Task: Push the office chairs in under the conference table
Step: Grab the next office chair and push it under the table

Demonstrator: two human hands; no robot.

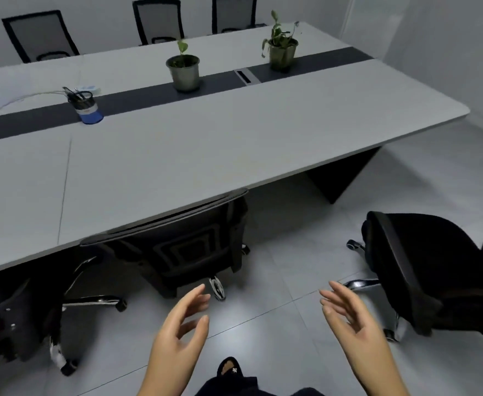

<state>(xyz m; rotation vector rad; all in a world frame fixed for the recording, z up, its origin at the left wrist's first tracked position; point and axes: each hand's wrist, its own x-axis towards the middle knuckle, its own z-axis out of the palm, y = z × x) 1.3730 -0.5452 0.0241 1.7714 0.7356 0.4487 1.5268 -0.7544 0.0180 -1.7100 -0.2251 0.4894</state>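
Middle office chair tucked under the desk.
Left hand and right hand empty, fingers spread (touching nothing); right-side chair likely next.

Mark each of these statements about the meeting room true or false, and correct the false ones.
1. The black mesh-backed office chair in the middle is tucked against the grey conference table. True.
2. The left hand grips a chair back. False: both hands are open and touch nothing.
3. The black chair on the right stands out on the floor, clear of the table. True.
4. Three potted plants stand on the table. False: there are two, the small-sprout grey pot and the leafier grey pot.
5. The blue-based pen holder sits on the dark centre strip. True.
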